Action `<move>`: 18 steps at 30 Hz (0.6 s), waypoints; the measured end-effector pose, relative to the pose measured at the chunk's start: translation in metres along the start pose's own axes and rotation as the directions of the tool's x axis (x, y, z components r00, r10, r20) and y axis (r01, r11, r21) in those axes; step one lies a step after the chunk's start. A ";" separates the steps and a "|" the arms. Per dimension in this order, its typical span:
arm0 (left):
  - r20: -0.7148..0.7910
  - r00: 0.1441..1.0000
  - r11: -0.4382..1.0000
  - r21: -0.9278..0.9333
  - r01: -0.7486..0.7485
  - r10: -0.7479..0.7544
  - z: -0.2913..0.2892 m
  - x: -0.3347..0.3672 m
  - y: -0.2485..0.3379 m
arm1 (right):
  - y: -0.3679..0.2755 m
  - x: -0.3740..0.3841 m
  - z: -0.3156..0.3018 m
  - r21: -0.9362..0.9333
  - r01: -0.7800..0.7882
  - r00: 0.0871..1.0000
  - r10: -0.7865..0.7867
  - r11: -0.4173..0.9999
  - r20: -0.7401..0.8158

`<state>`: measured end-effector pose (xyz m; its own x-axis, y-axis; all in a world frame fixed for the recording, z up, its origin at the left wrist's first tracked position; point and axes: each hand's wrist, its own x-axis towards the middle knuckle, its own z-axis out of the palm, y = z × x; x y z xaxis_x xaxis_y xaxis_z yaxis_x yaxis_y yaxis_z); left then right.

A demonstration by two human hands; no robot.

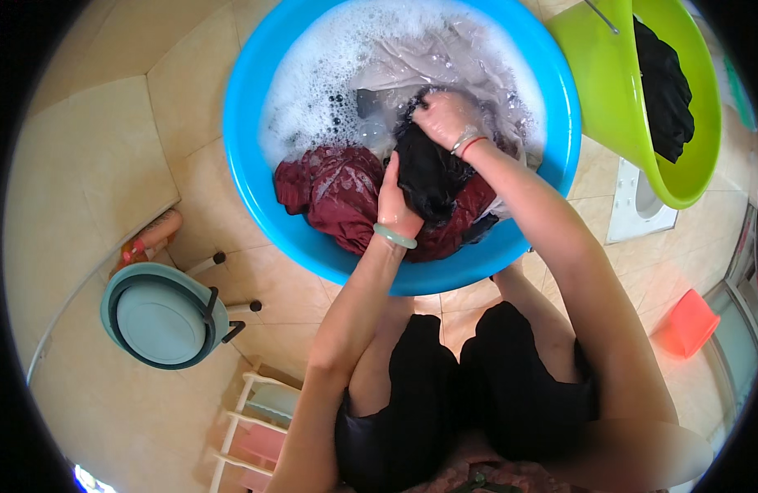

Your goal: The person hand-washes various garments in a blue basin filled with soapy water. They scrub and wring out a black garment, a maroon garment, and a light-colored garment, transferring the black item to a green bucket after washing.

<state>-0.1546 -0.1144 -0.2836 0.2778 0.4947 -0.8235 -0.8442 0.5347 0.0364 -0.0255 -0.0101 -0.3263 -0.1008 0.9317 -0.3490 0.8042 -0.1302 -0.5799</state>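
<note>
Both hands scrub a black garment (428, 177) over a blue basin (247, 156) of suds at the upper centre of the frame. The left hand (395, 205) pinches its lower end with closed fingers; the right hand (443, 117) is fisted on its upper end. The bunched cloth runs roughly top to bottom, leaning slightly right at the top. A maroon garment (334, 189) lies beneath; rubbing looks mid-way, calling next for a fresh grip further along the cloth

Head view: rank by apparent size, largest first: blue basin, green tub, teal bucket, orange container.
1. blue basin
2. green tub, partly cut off by the frame, so unsure
3. teal bucket
4. orange container

Fisheye distortion shrinks things near the rim.
</note>
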 end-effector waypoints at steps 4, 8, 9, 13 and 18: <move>0.252 0.966 0.981 -0.195 -0.014 0.064 -0.002 -0.011 0.012 | 0.041 -0.026 -0.020 0.882 -0.179 0.913 0.407 0.436 -0.016; 0.198 0.977 0.984 -0.170 -0.047 0.081 -0.001 -0.006 0.014 | 0.054 -0.041 -0.030 0.791 -0.202 0.938 0.347 0.578 -0.014; 0.197 0.978 0.987 -0.157 -0.040 0.071 0.004 -0.005 0.014 | 0.059 -0.042 -0.028 0.500 -0.171 0.962 0.253 0.849 -0.101; 0.126 0.990 0.996 -0.073 -0.055 0.064 0.003 -0.002 0.012 | 0.019 -0.030 -0.036 -0.188 -0.317 0.940 0.334 0.929 0.063; 0.002 1.000 0.999 -0.040 -0.026 0.026 0.009 0.001 0.012 | -0.003 -0.047 -0.031 -0.172 0.111 0.972 -0.143 0.979 -0.188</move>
<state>-0.1607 -0.1013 -0.2793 0.2565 0.5099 -0.8211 -0.8690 0.4936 0.0351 -0.0054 -0.0429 -0.2853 -0.1033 0.9876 -0.1179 0.8768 0.0345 -0.4796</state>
